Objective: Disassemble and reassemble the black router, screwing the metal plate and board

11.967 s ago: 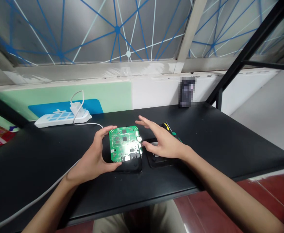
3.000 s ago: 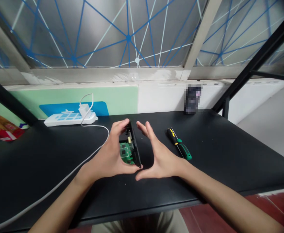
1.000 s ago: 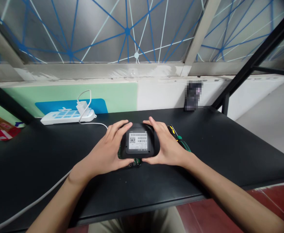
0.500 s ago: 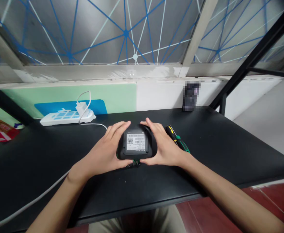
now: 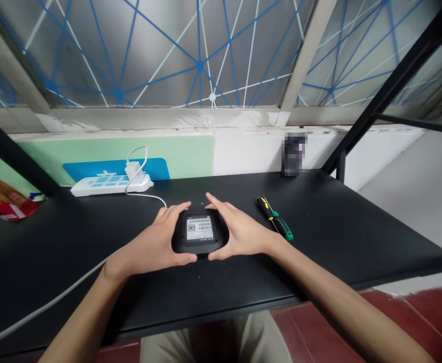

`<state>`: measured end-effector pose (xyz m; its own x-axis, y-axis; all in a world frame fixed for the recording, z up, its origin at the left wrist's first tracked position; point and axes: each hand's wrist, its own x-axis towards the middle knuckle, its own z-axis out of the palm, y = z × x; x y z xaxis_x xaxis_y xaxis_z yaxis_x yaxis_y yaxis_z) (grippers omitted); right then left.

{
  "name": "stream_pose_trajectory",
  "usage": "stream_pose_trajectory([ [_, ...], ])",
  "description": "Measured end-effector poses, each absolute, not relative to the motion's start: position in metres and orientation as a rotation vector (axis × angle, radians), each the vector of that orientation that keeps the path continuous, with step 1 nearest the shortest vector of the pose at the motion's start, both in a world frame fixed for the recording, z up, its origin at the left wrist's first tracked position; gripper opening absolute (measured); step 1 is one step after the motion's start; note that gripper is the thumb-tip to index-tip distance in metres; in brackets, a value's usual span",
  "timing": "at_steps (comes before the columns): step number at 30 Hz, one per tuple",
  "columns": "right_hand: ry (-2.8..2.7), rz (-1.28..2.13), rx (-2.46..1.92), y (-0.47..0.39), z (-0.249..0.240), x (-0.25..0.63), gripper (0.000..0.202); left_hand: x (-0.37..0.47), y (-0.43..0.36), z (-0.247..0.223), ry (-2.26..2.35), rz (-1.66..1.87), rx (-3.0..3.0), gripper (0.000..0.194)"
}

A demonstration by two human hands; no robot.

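A black device (image 5: 200,248) with rounded corners and a white printed label (image 5: 200,230) lies between my two hands at the middle of the black table. My left hand (image 5: 159,241) grips its left side, thumb at the near edge and fingers at the far edge. On the right side, my right hand (image 5: 236,229) holds it the same way. The underside of the device is hidden. To the right of my right hand lie a black-and-yellow screwdriver (image 5: 264,206) and a green-and-black one (image 5: 282,226), close together.
A white power strip (image 5: 100,184) with a plugged-in charger (image 5: 134,172) lies at the back left, its cable (image 5: 50,303) running across the table (image 5: 239,290). A red-and-orange packet (image 5: 6,199) is at far left. A pixelated dark object (image 5: 294,155) stands against the wall.
Both hands and the device have shifted left and sit lower. Green parts seen earlier below the device's near edge no longer show. The camera view has shifted slightly.
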<state>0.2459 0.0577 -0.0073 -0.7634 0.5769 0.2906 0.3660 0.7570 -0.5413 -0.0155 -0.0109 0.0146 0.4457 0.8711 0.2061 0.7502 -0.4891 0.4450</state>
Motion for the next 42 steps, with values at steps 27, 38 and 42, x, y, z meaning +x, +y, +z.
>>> stream_pose_trajectory([
  [27, -2.579, 0.767, -0.806, 0.0566, -0.0071, 0.2445, 0.134, -0.0147, -0.0150, 0.0082, 1.460, 0.446, 2.230, 0.088],
  [38, -2.586, 0.765, -0.819, 0.0568, -0.0092, 0.2481, 0.130, -0.0129, -0.0143, 0.0068, 1.479, 0.433, 2.201, 0.097],
  [42, -2.577, 0.799, -0.828, 0.0572, -0.0098, 0.2490, 0.131, -0.0139, -0.0146, 0.0055, 1.491, 0.437, 2.208, 0.100],
])
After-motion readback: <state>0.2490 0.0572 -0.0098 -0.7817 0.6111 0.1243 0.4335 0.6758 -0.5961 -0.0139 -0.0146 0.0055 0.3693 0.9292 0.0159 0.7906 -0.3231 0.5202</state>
